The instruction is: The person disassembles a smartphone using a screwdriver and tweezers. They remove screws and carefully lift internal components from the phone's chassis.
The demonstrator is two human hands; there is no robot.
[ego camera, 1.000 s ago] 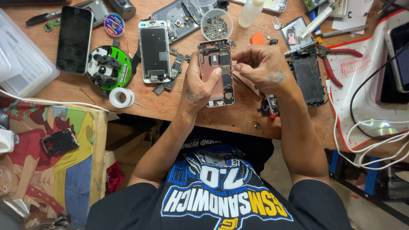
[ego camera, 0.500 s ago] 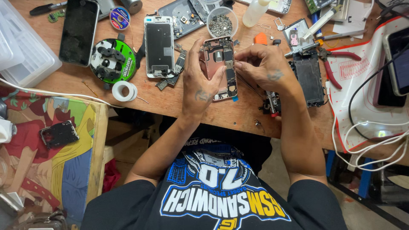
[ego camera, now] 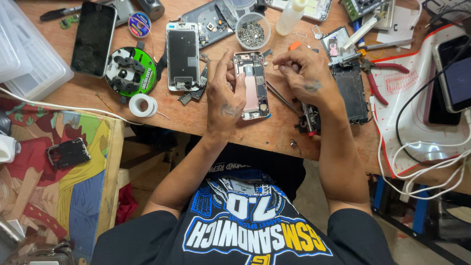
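An opened phone [ego camera: 255,93] with a pink frame lies face down on the wooden bench [ego camera: 196,118], its insides showing. My left hand [ego camera: 225,98] grips its left edge, thumb and fingertips on the upper part. My right hand [ego camera: 309,78] hovers just right of the phone's top corner. Its fingertips are pinched together, and I cannot make out anything between them. Thin metal tweezers [ego camera: 279,95] lie slanted between the phone and my right wrist.
Left of the phone lie a white screen panel [ego camera: 182,54], a green round holder [ego camera: 130,71], a tape roll [ego camera: 142,104] and a black phone [ego camera: 93,39]. A cup of screws [ego camera: 252,32] stands behind. Red-handled pliers [ego camera: 387,73], a dark phone body [ego camera: 351,93] and white cables [ego camera: 422,152] lie to the right.
Both hands stay at the opened phone. My left fingers have shifted slightly on its upper part, and the view has drifted a little.
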